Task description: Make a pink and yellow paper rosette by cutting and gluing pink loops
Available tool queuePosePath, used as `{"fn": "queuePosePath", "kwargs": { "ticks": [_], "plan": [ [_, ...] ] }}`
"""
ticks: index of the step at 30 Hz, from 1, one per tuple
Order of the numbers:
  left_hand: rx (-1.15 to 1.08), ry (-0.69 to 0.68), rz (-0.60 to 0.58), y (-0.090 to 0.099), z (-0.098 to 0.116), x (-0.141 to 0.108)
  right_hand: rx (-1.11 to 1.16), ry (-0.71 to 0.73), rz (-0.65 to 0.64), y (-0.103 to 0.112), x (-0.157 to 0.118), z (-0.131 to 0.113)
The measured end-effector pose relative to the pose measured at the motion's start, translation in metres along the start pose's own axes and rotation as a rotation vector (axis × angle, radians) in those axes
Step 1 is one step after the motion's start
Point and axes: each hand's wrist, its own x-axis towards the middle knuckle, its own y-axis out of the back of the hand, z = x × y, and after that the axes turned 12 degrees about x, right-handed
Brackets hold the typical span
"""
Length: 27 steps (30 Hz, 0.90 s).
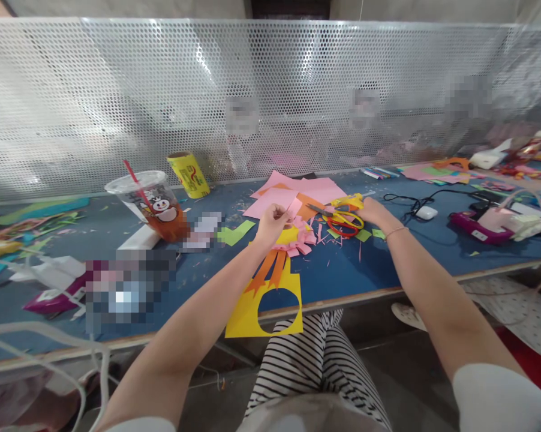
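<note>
My left hand pinches a small pink paper strip between thumb and fingers. Below it lies a paper rosette with a yellow centre, pink looped edging and orange paper tails. To the right, my right hand is closed at the yellow handle of a pair of scissors, whose blades point left towards the strip. Yellow and red handle loops show just below; I cannot tell if they all belong to one pair. A yellow sheet with a round hole overhangs the table's front edge.
Pink sheets and an orange piece lie behind my hands. Green scraps and pink snippets are scattered around. A drink cup with straw and a yellow roll stand left. Cables and a purple glue gun are right; a perforated screen borders the back.
</note>
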Motion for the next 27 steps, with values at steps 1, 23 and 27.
{"fn": "queuePosePath", "kwargs": {
  "ticks": [1,23,27],
  "plan": [
    [0.020,-0.007,0.007,0.000,0.000,0.000,0.018,-0.020,0.033,0.002,-0.001,-0.002],
    [0.249,-0.191,0.084,0.001,-0.005,-0.002,-0.033,0.304,0.370,0.003,-0.051,-0.093],
    [0.225,-0.167,0.095,0.001,-0.004,-0.002,-0.041,0.309,0.341,0.005,-0.052,-0.094]
  ]
}}
